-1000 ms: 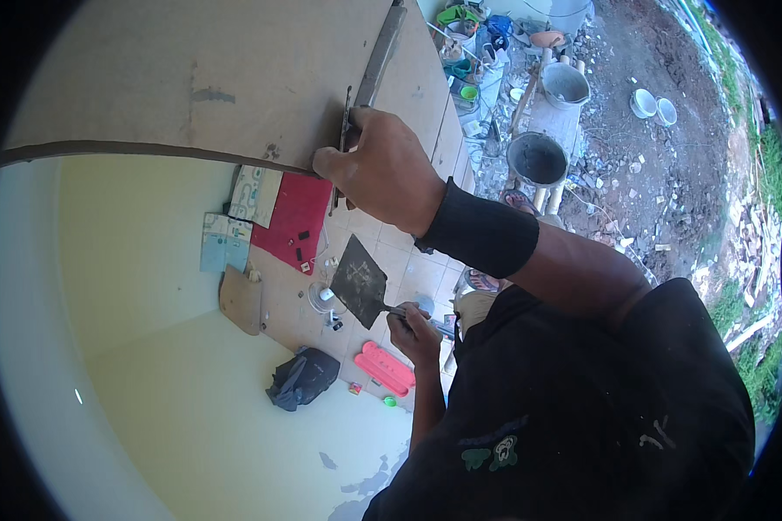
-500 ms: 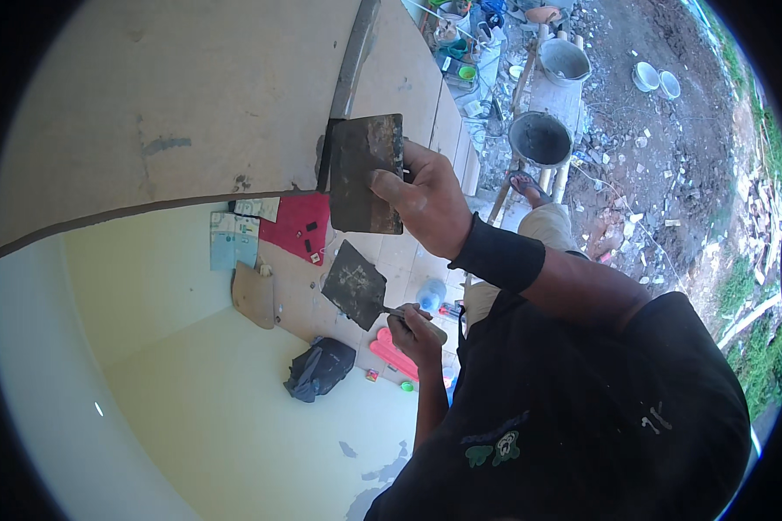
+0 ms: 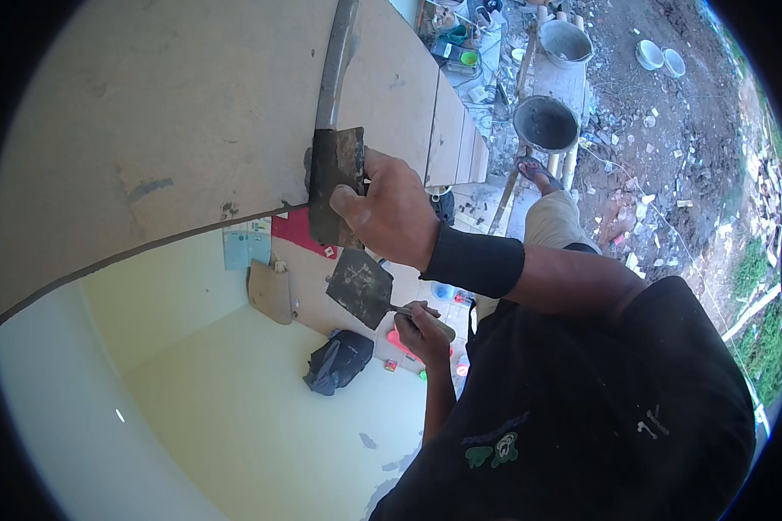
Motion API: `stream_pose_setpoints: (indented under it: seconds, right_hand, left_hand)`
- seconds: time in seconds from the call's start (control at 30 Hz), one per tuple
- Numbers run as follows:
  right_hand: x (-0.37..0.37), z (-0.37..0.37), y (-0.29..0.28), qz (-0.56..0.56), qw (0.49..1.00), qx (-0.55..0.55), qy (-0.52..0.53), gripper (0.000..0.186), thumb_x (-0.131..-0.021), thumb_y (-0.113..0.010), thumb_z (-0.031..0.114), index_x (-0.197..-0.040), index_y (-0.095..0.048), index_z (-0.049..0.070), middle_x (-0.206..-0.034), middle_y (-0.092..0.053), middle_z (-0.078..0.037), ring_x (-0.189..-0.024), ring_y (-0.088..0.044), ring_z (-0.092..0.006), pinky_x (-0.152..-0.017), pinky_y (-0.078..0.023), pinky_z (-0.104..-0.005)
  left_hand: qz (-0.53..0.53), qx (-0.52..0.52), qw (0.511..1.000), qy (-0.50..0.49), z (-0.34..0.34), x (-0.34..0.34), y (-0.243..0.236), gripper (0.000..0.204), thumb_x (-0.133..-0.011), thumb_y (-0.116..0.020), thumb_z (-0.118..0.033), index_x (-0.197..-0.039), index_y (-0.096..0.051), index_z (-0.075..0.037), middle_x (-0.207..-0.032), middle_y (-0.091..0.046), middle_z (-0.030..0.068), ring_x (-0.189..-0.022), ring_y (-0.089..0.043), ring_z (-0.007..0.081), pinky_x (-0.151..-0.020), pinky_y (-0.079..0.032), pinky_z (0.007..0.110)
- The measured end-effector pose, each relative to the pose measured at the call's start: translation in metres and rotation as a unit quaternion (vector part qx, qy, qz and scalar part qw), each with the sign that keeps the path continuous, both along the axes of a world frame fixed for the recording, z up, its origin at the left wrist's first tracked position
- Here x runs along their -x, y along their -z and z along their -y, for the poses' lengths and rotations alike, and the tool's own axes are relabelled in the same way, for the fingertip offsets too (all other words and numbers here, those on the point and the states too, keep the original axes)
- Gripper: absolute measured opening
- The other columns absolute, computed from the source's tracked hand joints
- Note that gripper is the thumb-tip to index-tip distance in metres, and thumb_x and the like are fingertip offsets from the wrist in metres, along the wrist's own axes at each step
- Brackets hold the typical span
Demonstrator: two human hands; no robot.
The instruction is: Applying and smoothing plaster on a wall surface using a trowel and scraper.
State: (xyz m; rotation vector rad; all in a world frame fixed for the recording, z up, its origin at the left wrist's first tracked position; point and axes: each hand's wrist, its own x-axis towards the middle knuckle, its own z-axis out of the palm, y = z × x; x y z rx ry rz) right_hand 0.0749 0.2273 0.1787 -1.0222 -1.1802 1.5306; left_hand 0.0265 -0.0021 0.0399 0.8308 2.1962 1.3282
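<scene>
Your right hand (image 3: 393,215): most fingers hidden behind the flat blade (image 3: 328,191). Your left hand (image 3: 424,334) covers part of the trowel handle (image 3: 447,332). Red cloth (image 3: 292,227), ten o'clock, partly blocked. Brown panel (image 3: 156,104) cut off at eleven o'clock. Clutter (image 3: 471,54), one o'clock, too small to tell.

We identify a thin rectangular scraper plate (image 3: 328,187), dark grey with a worn, streaked right margin, long sides near vertical, gripped in the right hand (image 3: 395,211) at the lower end of the grey edge strip (image 3: 334,65). Below it, we note a trowel (image 3: 361,289): broad mortar-smeared blade angled up-left, pale handle in the left hand (image 3: 425,335).
</scene>
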Motion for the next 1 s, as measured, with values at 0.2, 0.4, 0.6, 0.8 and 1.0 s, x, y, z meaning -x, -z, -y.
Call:
stream_pose_setpoints:
  seconds: [0.2,0.4,0.6,0.8,1.0]
  right_hand:
    - [-0.003,-0.003,-0.002,-0.014,0.999,0.003,-0.047,0.019,-0.086,-0.057,0.008,-0.096,-0.061,-0.008,-0.076,-0.068,-0.014,-0.069,-0.066,-0.0171,-0.068,-0.053,-0.0333]
    - [0.000,0.000,0.015,-0.400,0.897,0.161,-0.098,0.023,-0.091,-0.049,0.001,-0.109,-0.059,-0.008,-0.105,-0.068,-0.011,-0.090,-0.065,-0.0152,-0.083,-0.053,-0.0302]
    - [-0.012,0.003,0.026,-0.376,0.909,0.153,-0.094,0.024,-0.090,-0.050,0.004,-0.108,-0.059,-0.008,-0.103,-0.068,-0.011,-0.089,-0.066,-0.0145,-0.083,-0.055,-0.0305]
    - [-0.013,0.000,0.017,-0.222,0.963,0.114,-0.101,0.020,-0.089,-0.052,0.005,-0.101,-0.061,-0.008,-0.089,-0.069,-0.010,-0.075,-0.064,-0.0133,-0.072,-0.054,-0.0296]
    - [-0.009,-0.004,0.002,-0.154,0.982,0.092,-0.066,0.016,-0.083,-0.054,0.008,-0.093,-0.061,-0.003,-0.073,-0.064,-0.018,-0.065,-0.063,-0.0293,-0.069,-0.051,-0.0392]
  left_hand:
    - [0.011,0.014,1.000,0.004,-0.001,-0.002,-0.008,0.026,-0.100,-0.044,-0.023,-0.090,-0.049,0.000,-0.076,-0.058,0.0112,-0.061,-0.058,0.0158,-0.059,-0.047,0.029]
    - [-0.013,0.033,0.999,-0.001,-0.003,-0.002,-0.018,0.025,-0.099,-0.046,-0.021,-0.088,-0.050,0.001,-0.074,-0.060,0.0104,-0.062,-0.058,0.0164,-0.060,-0.048,0.030]
    - [-0.062,0.076,0.995,0.008,0.006,0.004,-0.013,0.027,-0.099,-0.046,-0.023,-0.087,-0.052,0.001,-0.073,-0.060,0.0095,-0.065,-0.058,0.0177,-0.067,-0.049,0.032]
    - [-0.063,0.089,0.994,-0.013,0.009,0.006,-0.014,0.027,-0.099,-0.048,-0.023,-0.088,-0.053,0.000,-0.072,-0.060,0.0085,-0.066,-0.057,0.0170,-0.069,-0.048,0.032]
    - [-0.036,0.084,0.996,-0.009,0.003,0.000,-0.022,0.026,-0.098,-0.047,-0.023,-0.087,-0.052,0.000,-0.072,-0.059,0.0084,-0.065,-0.056,0.0160,-0.065,-0.047,0.030]
